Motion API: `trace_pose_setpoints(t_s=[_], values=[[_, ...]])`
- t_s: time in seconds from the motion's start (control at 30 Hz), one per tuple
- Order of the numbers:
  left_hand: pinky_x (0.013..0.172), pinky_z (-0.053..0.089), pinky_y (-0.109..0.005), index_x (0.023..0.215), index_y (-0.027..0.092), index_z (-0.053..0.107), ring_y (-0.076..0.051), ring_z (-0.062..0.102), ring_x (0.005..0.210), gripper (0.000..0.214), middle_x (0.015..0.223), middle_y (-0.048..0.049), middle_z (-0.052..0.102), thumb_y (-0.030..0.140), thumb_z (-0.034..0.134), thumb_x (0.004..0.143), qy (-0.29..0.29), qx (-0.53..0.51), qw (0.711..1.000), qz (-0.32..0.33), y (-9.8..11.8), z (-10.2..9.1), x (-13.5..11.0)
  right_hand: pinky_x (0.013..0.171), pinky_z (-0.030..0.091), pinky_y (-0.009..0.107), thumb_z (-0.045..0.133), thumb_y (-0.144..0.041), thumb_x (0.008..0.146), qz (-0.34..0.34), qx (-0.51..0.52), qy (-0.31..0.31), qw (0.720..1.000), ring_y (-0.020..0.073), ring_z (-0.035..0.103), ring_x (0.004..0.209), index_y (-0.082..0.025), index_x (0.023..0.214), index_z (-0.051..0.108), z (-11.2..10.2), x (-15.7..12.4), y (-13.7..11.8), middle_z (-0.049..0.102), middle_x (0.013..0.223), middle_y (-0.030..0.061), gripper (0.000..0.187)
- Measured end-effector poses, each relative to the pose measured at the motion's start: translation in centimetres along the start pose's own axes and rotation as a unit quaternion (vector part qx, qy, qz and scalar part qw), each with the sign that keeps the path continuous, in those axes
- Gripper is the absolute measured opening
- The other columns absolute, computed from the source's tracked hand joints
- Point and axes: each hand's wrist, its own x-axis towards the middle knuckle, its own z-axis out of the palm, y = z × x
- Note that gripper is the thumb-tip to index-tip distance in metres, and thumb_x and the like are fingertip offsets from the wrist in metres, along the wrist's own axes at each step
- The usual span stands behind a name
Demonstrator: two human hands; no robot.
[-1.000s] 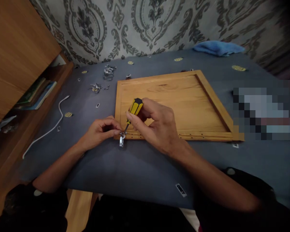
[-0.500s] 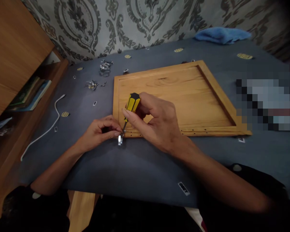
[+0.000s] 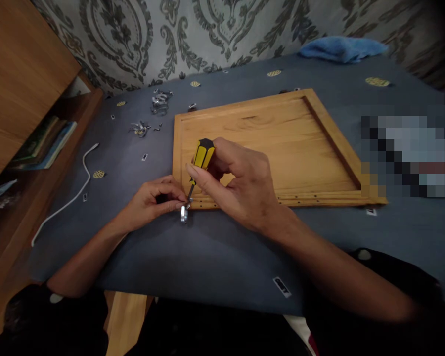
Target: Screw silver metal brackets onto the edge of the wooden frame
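Note:
A wooden panel with a raised frame (image 3: 319,128) lies flat on the dark blue table cover (image 3: 215,257). My right hand (image 3: 241,188) is closed round a yellow and black screwdriver (image 3: 202,155), whose tip points down at the panel's near left corner. My left hand (image 3: 155,200) pinches a small metal bracket (image 3: 184,212) against that corner, right beside the screwdriver tip. A row of small holes runs along the panel's near edge.
Loose metal fittings (image 3: 159,101) and several small screws lie at the back left of the table. A white cable (image 3: 77,190) trails along the left side. A wooden shelf with books (image 3: 44,143) stands at the left. A blue cloth (image 3: 341,48) lies at the far right.
The view has shifted slightly, so the panel sits a little higher in the picture. Both hands stay at the panel's near left corner with the screwdriver and bracket.

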Motion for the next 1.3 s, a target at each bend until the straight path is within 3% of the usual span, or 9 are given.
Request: trace_pose_setpoints(t_s=[0.87,1.17,1.3], values=[[0.086,0.055,-0.030,0.094,0.021,0.078,-0.016,0.068,0.089,0.008,0.091,-0.0034,0.072,0.027,0.074,0.090,-0.029,0.004,0.999,0.024,-0.3,-0.4,0.1,0.063,0.047,0.026,0.059,-0.032,0.099,-0.019,0.008,0.009,1.000,0.0107,0.053,0.063,-0.024,0.073,0.039,-0.1,0.1,-0.1,0.052,0.069,-0.0043,0.034],[0.082,0.054,-0.028,0.109,0.021,0.073,-0.015,0.066,0.090,0.018,0.100,-0.0044,0.068,0.029,0.073,0.092,-0.049,0.011,0.999,0.021,-0.3,-1.5,-0.6,0.060,0.046,0.027,0.061,-0.033,0.098,-0.040,0.013,0.023,0.999,0.0115,0.053,0.062,-0.024,0.072,0.039,0.2,0.1,0.2,0.052,0.066,-0.0043,0.035],[0.085,0.053,-0.030,0.119,0.023,0.069,-0.016,0.061,0.093,0.034,0.105,-0.0040,0.062,0.038,0.077,0.089,-0.048,0.064,0.996,0.035,0.1,-1.6,-1.1,0.060,0.046,0.026,0.062,-0.031,0.097,-0.038,0.014,0.019,0.999,0.0113,0.052,0.062,-0.024,0.072,0.041,0.1,0.1,0.1,0.054,0.068,-0.0038,0.033]])
